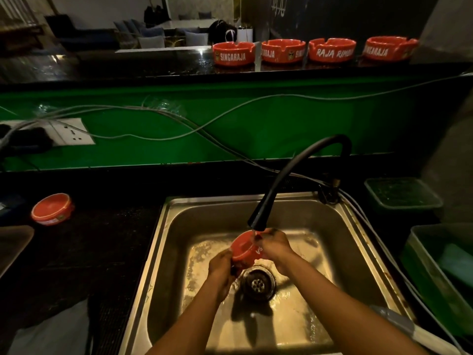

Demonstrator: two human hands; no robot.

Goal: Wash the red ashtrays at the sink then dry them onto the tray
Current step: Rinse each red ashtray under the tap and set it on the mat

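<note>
Both hands hold one red ashtray [245,248] over the steel sink [176,226], right under the black faucet spout [256,221]. My left hand [222,267] grips its lower left edge. My right hand [275,245] grips its right side, fingers curled over the rim. The ashtray is tipped, its underside facing me. Water wets the basin around the drain [258,283]. Several more red ashtrays [284,51] stand in a row on the raised back counter. Another red ashtray [52,208] lies upside down on the dark counter at the left.
Grey cables [179,119] trail across the green wall behind the sink, beside a wall socket [71,131]. Green plastic tubs [401,196] stand right of the sink. A tray corner [15,242] shows at the far left, and a white cloth [58,329] lies at the lower left.
</note>
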